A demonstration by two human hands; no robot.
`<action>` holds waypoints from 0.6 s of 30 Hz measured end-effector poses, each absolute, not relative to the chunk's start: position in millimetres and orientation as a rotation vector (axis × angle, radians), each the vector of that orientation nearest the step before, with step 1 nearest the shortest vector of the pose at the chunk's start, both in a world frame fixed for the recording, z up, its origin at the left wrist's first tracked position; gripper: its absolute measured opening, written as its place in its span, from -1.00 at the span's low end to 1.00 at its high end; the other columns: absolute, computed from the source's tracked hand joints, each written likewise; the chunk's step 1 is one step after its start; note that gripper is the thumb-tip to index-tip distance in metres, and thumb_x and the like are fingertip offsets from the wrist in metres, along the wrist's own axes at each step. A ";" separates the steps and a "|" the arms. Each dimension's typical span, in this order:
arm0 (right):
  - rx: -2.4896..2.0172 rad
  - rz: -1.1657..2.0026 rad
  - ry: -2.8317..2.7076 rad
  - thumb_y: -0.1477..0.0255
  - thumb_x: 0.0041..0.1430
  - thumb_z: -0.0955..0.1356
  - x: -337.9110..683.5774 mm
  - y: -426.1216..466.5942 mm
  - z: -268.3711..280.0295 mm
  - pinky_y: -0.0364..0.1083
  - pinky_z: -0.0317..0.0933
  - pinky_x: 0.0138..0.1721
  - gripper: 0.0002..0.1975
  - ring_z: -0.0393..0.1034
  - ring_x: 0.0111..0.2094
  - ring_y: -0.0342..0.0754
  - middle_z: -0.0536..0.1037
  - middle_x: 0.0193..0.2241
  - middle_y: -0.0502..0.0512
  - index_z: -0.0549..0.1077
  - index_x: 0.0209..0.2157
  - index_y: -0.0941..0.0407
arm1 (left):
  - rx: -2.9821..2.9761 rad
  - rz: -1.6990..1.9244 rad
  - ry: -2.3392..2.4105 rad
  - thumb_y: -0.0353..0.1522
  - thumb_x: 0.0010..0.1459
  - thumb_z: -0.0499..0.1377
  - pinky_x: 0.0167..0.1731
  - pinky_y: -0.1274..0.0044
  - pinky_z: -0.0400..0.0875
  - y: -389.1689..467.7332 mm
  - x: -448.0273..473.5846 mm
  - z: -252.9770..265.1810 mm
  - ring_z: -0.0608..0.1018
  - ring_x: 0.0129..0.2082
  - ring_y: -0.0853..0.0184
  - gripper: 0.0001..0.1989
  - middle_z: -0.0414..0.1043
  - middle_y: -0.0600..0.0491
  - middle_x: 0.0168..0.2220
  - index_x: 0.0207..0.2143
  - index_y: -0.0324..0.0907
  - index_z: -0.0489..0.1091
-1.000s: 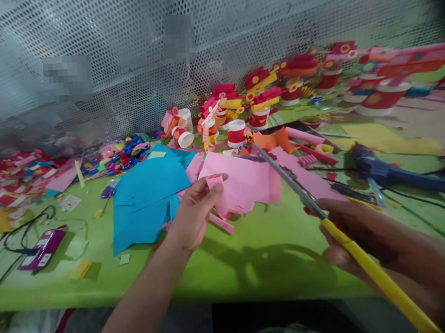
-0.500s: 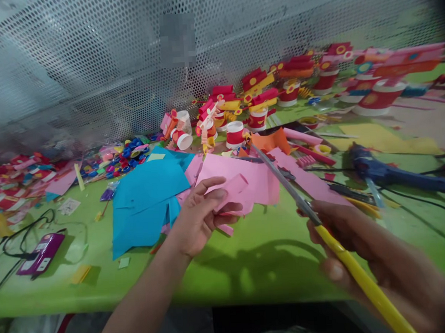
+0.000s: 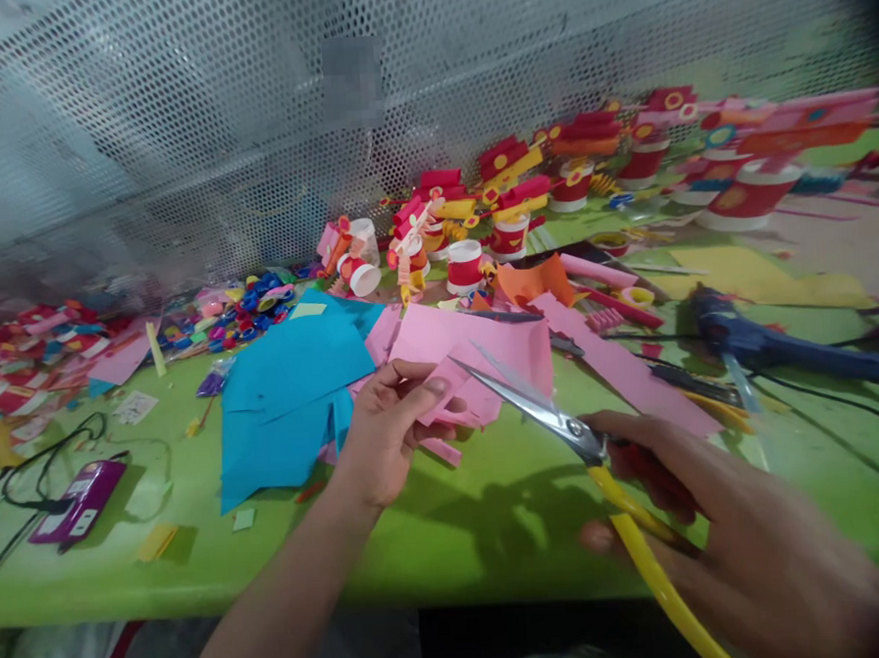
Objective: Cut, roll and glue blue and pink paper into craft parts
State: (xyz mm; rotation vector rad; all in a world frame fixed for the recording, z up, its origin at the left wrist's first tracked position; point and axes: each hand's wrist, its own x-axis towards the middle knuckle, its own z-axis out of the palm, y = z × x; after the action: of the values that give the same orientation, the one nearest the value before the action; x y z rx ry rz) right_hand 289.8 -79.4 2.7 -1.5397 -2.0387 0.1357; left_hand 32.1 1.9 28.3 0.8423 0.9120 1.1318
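Note:
Between the thumb and fingers of my left hand (image 3: 392,425) is a small strip of pink paper (image 3: 453,375). My right hand (image 3: 714,511) grips scissors (image 3: 562,426) with yellow handles, their blades parted and pointing left. The blade tips are close to the strip's right end; whether they touch it I cannot tell. Behind the left hand lies a larger sheet of pink paper (image 3: 514,340). Blue paper sheets (image 3: 287,376) are spread to the left of that hand.
A blue glue gun (image 3: 779,341) with a black cable rests at the right. Red paper cups (image 3: 466,267) with paper shapes line the back by a perforated metal panel (image 3: 251,113). A purple box (image 3: 80,500) with cables lies on the green table (image 3: 223,566) at left.
The scissors have swung down and left, and their blades have parted near the pink strip. My left hand has turned slightly, and the strip, curled before, now looks flatter.

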 end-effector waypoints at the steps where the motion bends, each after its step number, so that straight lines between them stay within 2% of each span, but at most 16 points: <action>1: -1.524 0.134 -2.046 -0.14 0.21 0.35 289.2 -78.6 2.9 -0.08 0.34 -0.58 -0.44 0.44 -0.55 -0.02 0.53 -0.41 -0.03 0.35 0.08 -0.10 | 0.851 1.117 0.904 -0.30 0.01 0.49 -0.60 0.59 0.59 1.3 32.0 28.7 0.67 -0.51 0.33 -0.66 0.60 0.12 -0.42 -0.24 -0.19 0.45; 5: -1.503 0.155 -2.059 -0.14 0.21 0.36 287.3 -77.2 3.9 -0.10 0.30 -0.61 -0.44 0.40 -0.59 -0.04 0.51 -0.45 -0.06 0.37 0.07 -0.09 | 0.872 1.092 0.861 -0.34 0.07 0.45 -0.66 0.57 0.57 -0.4 32.8 30.0 0.63 -0.55 0.37 -0.67 0.57 0.16 -0.41 -0.19 -0.16 0.40; 10: -1.545 0.271 -2.004 -0.13 0.20 0.37 286.4 -79.2 3.6 -0.08 0.34 -0.55 -0.46 0.45 -0.53 -0.04 0.57 -0.39 -0.05 0.39 0.07 -0.12 | 0.950 1.072 0.856 -0.38 0.13 0.42 -0.54 0.55 0.64 -1.6 34.1 29.4 0.69 -0.39 0.34 -0.57 0.63 0.02 -0.05 0.04 -0.11 0.43; 12: -1.561 0.322 -1.973 -0.14 0.19 0.37 285.9 -80.3 3.4 -0.08 0.36 -0.53 -0.45 0.49 -0.50 -0.03 0.59 -0.37 -0.04 0.41 0.07 -0.13 | 0.976 1.054 0.854 -0.37 0.13 0.42 -0.45 0.54 0.67 -2.4 33.5 27.9 0.72 -0.34 0.31 -0.57 0.63 0.01 -0.01 0.05 -0.11 0.47; 14: -1.571 0.365 -1.955 -0.16 0.18 0.37 284.8 -81.2 3.6 -0.07 0.36 -0.52 -0.44 0.50 -0.48 -0.01 0.60 -0.36 -0.03 0.42 0.06 -0.12 | 0.995 1.040 0.844 -0.37 0.11 0.45 -0.42 0.55 0.66 -3.2 32.6 25.9 0.73 -0.32 0.29 -0.58 0.65 0.02 -0.08 0.03 -0.11 0.51; 18: -1.615 0.401 -1.923 -0.17 0.20 0.34 282.4 -81.1 4.1 -0.04 0.38 -0.48 -0.43 0.51 -0.46 0.02 0.60 -0.35 0.00 0.42 0.06 -0.10 | 1.004 1.027 0.848 -0.25 0.09 0.48 -0.52 0.58 0.61 -3.5 31.9 22.1 0.71 -0.37 0.28 -0.63 0.64 0.06 -0.33 -0.08 -0.15 0.54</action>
State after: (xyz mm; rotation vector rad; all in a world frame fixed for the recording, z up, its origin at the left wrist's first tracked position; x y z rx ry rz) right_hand 282.4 -81.1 4.1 -1.6146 -1.9229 0.4005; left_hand 31.9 -3.5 22.1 1.0035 0.8482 1.0267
